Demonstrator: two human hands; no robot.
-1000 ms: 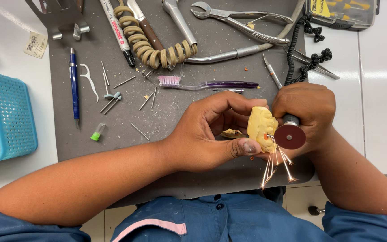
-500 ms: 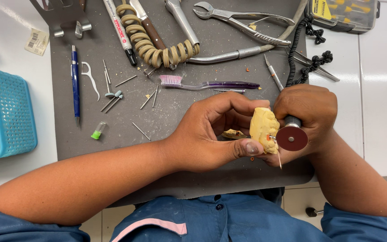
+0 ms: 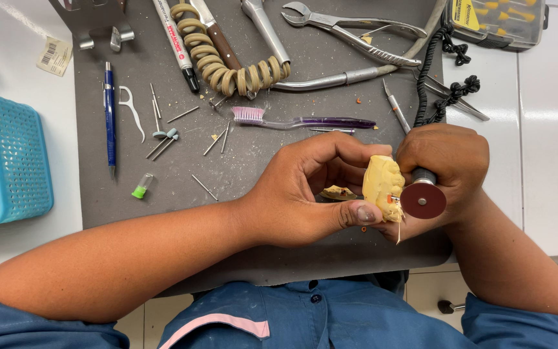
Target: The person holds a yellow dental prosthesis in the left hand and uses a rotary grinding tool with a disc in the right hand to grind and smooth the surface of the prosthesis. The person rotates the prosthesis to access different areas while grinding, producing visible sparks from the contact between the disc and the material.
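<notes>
1. While sitting at the bench (image 3: 550, 161), the left hand (image 3: 305, 194) is gripping a yellow dental cast (image 3: 382, 184) above the grey mat (image 3: 163, 213).
2. The right hand (image 3: 450, 165) is clenching a rotary tool with a red disc (image 3: 423, 200) against the cast.
3. A pale barcode label (image 3: 53, 56) is lying at the mat's upper left.

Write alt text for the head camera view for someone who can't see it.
A left hand pinches a yellow dental cast against a dark red cutting disc on a rotary tool gripped by the right hand. A toothbrush, pliers and burs lie on a grey mat.
</notes>
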